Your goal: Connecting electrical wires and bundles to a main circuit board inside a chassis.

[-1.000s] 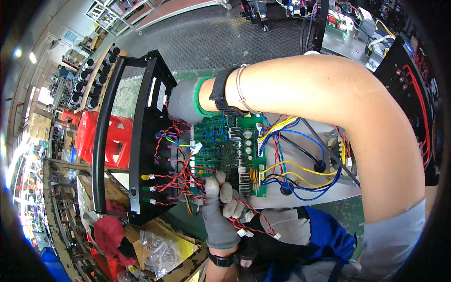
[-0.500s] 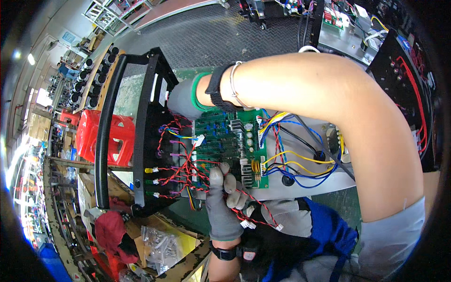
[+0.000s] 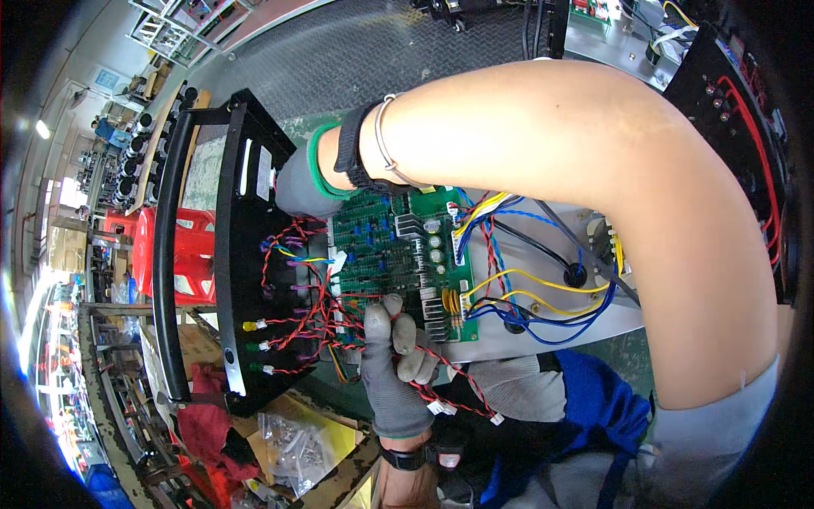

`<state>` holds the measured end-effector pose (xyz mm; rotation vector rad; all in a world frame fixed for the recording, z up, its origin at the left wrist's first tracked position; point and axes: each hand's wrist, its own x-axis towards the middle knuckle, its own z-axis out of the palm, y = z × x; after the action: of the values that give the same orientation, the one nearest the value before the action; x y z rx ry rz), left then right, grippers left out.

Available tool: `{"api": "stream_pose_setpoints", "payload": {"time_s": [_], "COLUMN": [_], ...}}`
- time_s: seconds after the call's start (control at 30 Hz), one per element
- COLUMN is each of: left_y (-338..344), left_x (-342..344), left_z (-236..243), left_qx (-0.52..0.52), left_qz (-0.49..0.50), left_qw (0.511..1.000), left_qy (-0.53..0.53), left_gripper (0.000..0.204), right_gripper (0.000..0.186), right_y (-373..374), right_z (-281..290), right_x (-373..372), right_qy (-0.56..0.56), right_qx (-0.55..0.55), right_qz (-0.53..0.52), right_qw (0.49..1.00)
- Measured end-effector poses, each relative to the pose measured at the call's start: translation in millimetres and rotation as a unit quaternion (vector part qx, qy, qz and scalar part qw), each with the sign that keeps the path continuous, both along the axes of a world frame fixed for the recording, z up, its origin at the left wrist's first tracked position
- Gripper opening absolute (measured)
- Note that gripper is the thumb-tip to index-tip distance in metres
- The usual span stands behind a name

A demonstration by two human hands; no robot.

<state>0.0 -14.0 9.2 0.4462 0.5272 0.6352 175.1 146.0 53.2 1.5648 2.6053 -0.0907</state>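
Note:
My left hand [image 3: 398,352], in a grey glove, is closed around a bundle of red-and-black twisted wires [image 3: 462,382] over the lower edge of a green circuit board [image 3: 365,229]. White plugs [image 3: 441,408] hang from the wire ends below it. My right arm arches over the board from the right. The gloved right hand [image 3: 305,188] is beside the black front panel [image 3: 242,280] at the board's upper left corner; its fingers are hidden. More twisted wires run from the panel to white sockets on the board's left edge.
A black handle bar [image 3: 174,254] stands along the left of the panel. Yellow and blue cables [image 3: 543,284] loop right of the board. Nearby are a red plastic stool [image 3: 191,259], a clear bag of small parts [image 3: 297,450] and another black panel [image 3: 721,119] at upper right.
The view has shifted, so the unit and both hands appear slightly further left. My left hand keeps its hold on the wires; my right hand stays by the panel.

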Motion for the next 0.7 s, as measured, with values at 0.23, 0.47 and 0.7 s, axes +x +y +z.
{"api": "stream_pose_setpoints", "payload": {"time_s": [0.23,0.47,0.7], "left_y": [-2.4,-19.5,-18.7], "left_x": [-5.7,-20.5,-55.7], "left_z": [5.7,11.9,6.5], "left_qx": [0.053,0.037,0.011], "left_qz": [0.006,0.063,0.073], "left_qw": [0.995,0.997,0.997], "left_qy": [0.081,0.019,-0.017], "left_gripper": [0.029,0.019,0.022], "right_gripper": [0.020,0.030,0.024], "right_y": [5.7,-38.4,-127.8], "right_z": [-13.1,40.8,72.9], "right_x": [-0.5,-4.7,-30.0], "right_qy": [-0.026,-0.117,-0.019], "right_qx": [0.001,-0.036,0.018], "right_qz": [-0.002,-0.116,-0.252], "right_qw": [1.000,0.986,0.967]}}
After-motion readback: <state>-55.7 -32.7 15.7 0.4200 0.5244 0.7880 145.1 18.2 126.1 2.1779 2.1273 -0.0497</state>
